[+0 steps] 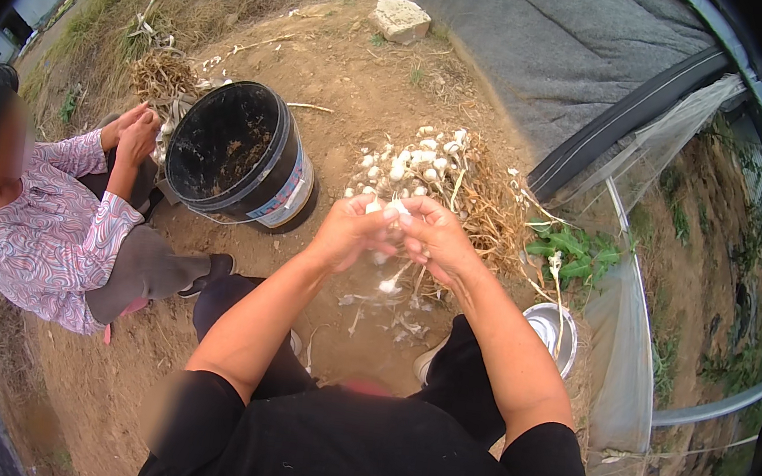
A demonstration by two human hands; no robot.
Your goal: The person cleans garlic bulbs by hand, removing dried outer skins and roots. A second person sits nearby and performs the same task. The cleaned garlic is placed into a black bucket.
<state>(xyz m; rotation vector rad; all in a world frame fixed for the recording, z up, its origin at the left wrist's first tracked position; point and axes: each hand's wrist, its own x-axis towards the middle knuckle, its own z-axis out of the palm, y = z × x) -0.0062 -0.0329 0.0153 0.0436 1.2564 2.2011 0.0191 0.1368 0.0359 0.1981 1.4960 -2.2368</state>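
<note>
White garlic (399,206) is pinched between the thumbs and fingers of both hands, in front of my body. My left hand (352,229) grips it from the left, and a pale tip (373,206) shows above that thumb. From the other side my right hand (439,236) holds it; the fingers hide much of it, so I cannot tell whether it is one bulb or pieces. Just beyond my hands lies a heap of garlic bulbs (425,158) with dry stalks (490,208). A loose bulb (389,285) and papery skins (410,326) lie on the soil below.
A black plastic bucket (302,190) stands to the left, with dark residue inside. Beyond it sits another person (51,221), hands together near more dried stalks (160,75). At right are a metal basin (570,337), green leaves (573,249) and plastic sheeting (623,336). A rock (400,20) lies ahead.
</note>
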